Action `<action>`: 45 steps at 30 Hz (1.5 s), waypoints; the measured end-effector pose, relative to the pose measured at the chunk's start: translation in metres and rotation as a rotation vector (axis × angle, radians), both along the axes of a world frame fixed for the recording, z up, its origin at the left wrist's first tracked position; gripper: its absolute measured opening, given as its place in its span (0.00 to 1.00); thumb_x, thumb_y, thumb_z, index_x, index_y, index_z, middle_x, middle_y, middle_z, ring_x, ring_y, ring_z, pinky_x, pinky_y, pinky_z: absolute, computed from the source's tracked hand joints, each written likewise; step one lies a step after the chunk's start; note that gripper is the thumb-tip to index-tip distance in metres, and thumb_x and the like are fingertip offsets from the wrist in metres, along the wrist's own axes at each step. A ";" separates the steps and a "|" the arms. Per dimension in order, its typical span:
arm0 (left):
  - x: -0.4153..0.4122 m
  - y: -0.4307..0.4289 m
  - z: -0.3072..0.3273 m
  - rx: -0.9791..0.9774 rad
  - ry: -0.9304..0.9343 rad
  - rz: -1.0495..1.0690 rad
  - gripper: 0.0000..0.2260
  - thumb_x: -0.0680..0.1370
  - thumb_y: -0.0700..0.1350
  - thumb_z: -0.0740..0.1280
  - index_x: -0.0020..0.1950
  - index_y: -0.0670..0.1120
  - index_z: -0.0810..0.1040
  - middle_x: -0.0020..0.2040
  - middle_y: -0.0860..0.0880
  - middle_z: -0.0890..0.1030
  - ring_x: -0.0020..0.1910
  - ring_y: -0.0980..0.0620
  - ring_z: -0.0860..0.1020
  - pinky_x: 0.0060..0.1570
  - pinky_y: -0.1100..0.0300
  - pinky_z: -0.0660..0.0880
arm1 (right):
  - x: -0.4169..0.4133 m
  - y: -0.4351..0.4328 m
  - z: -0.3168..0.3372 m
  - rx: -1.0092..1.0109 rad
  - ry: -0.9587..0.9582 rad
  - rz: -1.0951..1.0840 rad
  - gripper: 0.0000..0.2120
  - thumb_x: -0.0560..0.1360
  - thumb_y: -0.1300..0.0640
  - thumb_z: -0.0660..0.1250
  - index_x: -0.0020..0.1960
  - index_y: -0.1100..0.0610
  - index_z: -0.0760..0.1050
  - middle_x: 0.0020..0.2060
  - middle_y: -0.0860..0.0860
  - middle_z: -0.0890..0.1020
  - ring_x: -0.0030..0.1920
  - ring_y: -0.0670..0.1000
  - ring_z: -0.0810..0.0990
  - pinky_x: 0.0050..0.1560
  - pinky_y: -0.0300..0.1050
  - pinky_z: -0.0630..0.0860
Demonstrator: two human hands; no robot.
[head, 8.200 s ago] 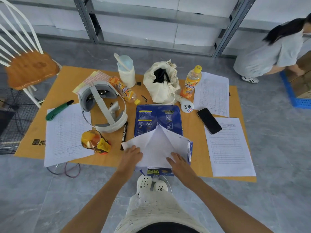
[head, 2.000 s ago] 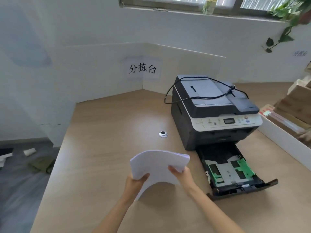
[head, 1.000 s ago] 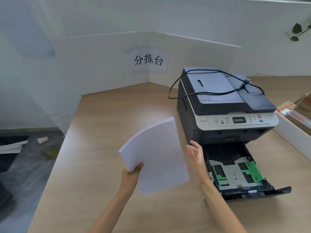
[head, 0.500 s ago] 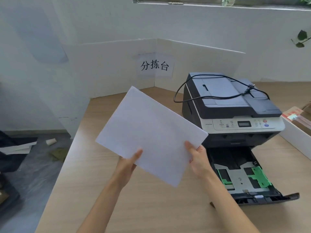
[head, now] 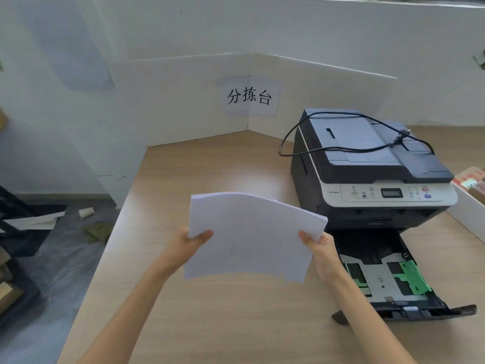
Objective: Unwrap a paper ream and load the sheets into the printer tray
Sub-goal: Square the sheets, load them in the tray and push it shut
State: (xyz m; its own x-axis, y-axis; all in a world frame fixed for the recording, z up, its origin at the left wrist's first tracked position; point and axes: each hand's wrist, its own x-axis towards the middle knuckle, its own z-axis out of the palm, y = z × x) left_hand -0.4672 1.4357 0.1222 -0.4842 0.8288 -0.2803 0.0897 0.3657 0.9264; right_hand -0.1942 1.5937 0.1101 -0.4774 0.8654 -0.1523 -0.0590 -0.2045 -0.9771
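Sheets [head: 252, 237], gripped by both hands [head: 183, 248], hide the fingers beneath; tray [head: 380, 279] partly inside printer [head: 367, 164].

- A light wooden desk [head: 210, 324] is seen, bordered at the back by white partition boards [head: 183, 101].
- A paper sign [head: 248, 97] with black characters is fixed across the corner where the boards meet.
- A black cable [head: 341, 148] is looped loosely.
- A white box [head: 469, 216] is placed at the right edge, only partly shown.
- White sheets [head: 34, 222], a small pale roll [head: 86, 212] and a green rag [head: 97, 231] are scattered on the grey floor at left.
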 end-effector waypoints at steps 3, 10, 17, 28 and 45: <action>0.024 0.002 -0.020 0.164 0.043 0.177 0.11 0.76 0.35 0.67 0.42 0.51 0.81 0.43 0.48 0.82 0.39 0.59 0.79 0.41 0.57 0.74 | -0.004 0.001 -0.012 0.015 -0.032 -0.060 0.07 0.76 0.62 0.64 0.51 0.59 0.80 0.46 0.56 0.83 0.45 0.52 0.81 0.47 0.48 0.78; 0.043 -0.012 -0.072 0.030 -0.107 0.183 0.11 0.67 0.41 0.77 0.41 0.56 0.82 0.41 0.51 0.85 0.40 0.58 0.82 0.46 0.54 0.78 | 0.007 0.008 -0.063 -0.104 -0.112 -0.031 0.11 0.72 0.65 0.68 0.54 0.60 0.80 0.46 0.55 0.83 0.48 0.53 0.80 0.51 0.49 0.75; 0.065 -0.017 -0.139 -0.262 0.012 0.175 0.10 0.76 0.36 0.67 0.57 0.43 0.80 0.50 0.51 0.85 0.50 0.59 0.82 0.42 0.70 0.75 | 0.022 -0.005 -0.106 -0.179 -0.321 -0.017 0.09 0.66 0.51 0.75 0.46 0.51 0.84 0.41 0.46 0.87 0.46 0.47 0.83 0.49 0.40 0.77; 0.051 -0.028 -0.146 -0.070 -0.033 0.192 0.16 0.72 0.33 0.71 0.47 0.55 0.81 0.41 0.60 0.86 0.43 0.70 0.80 0.45 0.69 0.76 | 0.029 -0.004 -0.125 -0.207 -0.412 0.086 0.08 0.71 0.57 0.73 0.50 0.52 0.81 0.43 0.42 0.86 0.45 0.38 0.82 0.43 0.30 0.76; 0.046 -0.028 -0.138 -0.205 -0.167 0.156 0.10 0.74 0.41 0.70 0.34 0.51 0.83 0.31 0.55 0.83 0.33 0.56 0.78 0.36 0.59 0.73 | 0.031 0.010 -0.109 -0.297 -0.496 0.141 0.07 0.70 0.53 0.73 0.46 0.54 0.82 0.44 0.50 0.87 0.40 0.46 0.86 0.36 0.35 0.79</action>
State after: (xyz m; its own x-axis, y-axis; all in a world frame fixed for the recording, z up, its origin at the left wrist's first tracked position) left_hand -0.4212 1.4077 -0.0157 -0.5340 0.6661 -0.5208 -0.1298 0.5441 0.8289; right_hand -0.1632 1.6035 0.0009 -0.3944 0.6852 -0.6123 0.4376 -0.4458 -0.7809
